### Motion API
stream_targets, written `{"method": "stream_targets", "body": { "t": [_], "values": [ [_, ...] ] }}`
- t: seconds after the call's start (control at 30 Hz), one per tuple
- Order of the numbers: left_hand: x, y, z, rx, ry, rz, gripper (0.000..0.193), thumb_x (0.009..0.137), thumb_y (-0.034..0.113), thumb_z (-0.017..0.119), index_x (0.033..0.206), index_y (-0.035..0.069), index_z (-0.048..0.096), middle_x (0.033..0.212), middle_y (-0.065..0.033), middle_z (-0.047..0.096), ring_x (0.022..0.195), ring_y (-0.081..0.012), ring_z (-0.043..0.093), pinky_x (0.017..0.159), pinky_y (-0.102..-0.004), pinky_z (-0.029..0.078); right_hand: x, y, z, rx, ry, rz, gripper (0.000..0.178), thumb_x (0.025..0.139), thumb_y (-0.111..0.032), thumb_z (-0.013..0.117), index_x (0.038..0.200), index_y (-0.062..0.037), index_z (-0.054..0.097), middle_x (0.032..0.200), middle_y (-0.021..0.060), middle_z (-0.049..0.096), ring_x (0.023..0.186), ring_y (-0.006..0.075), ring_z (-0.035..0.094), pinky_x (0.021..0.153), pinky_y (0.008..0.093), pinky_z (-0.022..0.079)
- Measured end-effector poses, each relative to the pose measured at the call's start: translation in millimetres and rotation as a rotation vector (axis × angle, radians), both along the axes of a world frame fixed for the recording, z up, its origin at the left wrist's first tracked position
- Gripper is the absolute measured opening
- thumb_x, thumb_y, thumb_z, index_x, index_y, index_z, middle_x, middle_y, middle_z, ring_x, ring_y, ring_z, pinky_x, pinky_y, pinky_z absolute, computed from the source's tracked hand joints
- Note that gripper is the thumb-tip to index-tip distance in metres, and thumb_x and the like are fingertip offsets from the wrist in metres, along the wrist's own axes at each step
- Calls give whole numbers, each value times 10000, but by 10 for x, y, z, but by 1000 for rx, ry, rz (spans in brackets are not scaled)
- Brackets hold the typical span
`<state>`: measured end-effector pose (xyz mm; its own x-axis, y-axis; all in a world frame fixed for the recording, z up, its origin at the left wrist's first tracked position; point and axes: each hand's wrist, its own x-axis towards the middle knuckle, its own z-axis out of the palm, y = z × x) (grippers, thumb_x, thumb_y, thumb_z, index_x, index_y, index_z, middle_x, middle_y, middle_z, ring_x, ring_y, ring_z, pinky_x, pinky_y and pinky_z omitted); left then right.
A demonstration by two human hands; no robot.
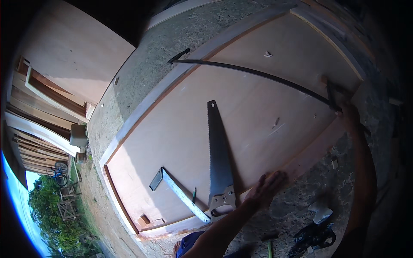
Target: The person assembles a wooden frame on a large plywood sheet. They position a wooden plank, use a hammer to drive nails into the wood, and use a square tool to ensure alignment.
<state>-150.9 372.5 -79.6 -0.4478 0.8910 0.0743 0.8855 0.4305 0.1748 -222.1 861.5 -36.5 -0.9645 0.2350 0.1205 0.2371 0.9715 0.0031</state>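
A long dark bar clamp point(258, 74) lies across a wooden frame panel point(172, 129), its far jaw over the far rail. My right hand point(349, 117) is closed round the clamp's near end, by its other jaw, at the panel's right side. Along the near rail my left hand point(267, 189) rests with its fingers stretched out, holding nothing. Just left of that hand, a handsaw point(219, 150) lies flat with its handle on the near rail. Farther left are a try square point(183, 193) and a short dark-green pencil point(194, 194).
A small wood block point(143, 220) sits in the panel's near left corner. On the rough ground near me are a black plastic bag point(312, 238) and a hammer point(269, 241). Stacked boards point(38, 150) and a large sheet point(81, 47) stand at left; a bicycle point(60, 173) is beyond.
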Motion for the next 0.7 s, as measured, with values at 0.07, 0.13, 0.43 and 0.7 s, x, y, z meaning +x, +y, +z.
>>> {"method": "stream_targets", "body": {
  "t": [0.07, 0.13, 0.43, 0.7],
  "values": [
    [-12, 8, -4, 15, 12, 9, 924, 793, 135, 568, 1636, 193, 194, 1693, -54, 196, 1561, -229, 181, 1243, -536, 58, -66, -268, 311, -204, -116, -42, 327, 787, -219, 806, 941, -21, 596, 999, 199, 620, 985, 424, 617, 828, 492, 495],
    [42, -32, -31, 5, -26, 13, 911, 803, 107, 561, 1634, 178, 193, 1696, -54, 179, 1563, -236, 171, 1239, -549, 97, -121, -723, 503, -326, -124, 9, 371, 768, -259, 826, 874, -9, 573, 920, 200, 617, 947, 409, 623, 800, 487, 488],
    [-50, -15, 238, -63, -255, -108, 791, 841, 130, 603, 1573, 134, 302, 1664, -119, 172, 1554, -290, 150, 1210, -560, 226, 475, -2774, 1288, -939, -278, -33, 280, 894, -207, 765, 989, 5, 610, 783, 63, 614, 637, 92, 553, 563, 300, 475],
    [488, -636, -94, 659, -1388, 232, 540, 973, 162, 529, 1491, 76, 401, 1424, -122, 467, 1262, -279, 465, 1029, -444, 402, 1177, -4977, 1817, -1229, -256, -217, 330, 934, -318, 715, 1035, -24, 604, 754, 33, 613, 584, 88, 584, 494, 284, 467]
  ]
}}
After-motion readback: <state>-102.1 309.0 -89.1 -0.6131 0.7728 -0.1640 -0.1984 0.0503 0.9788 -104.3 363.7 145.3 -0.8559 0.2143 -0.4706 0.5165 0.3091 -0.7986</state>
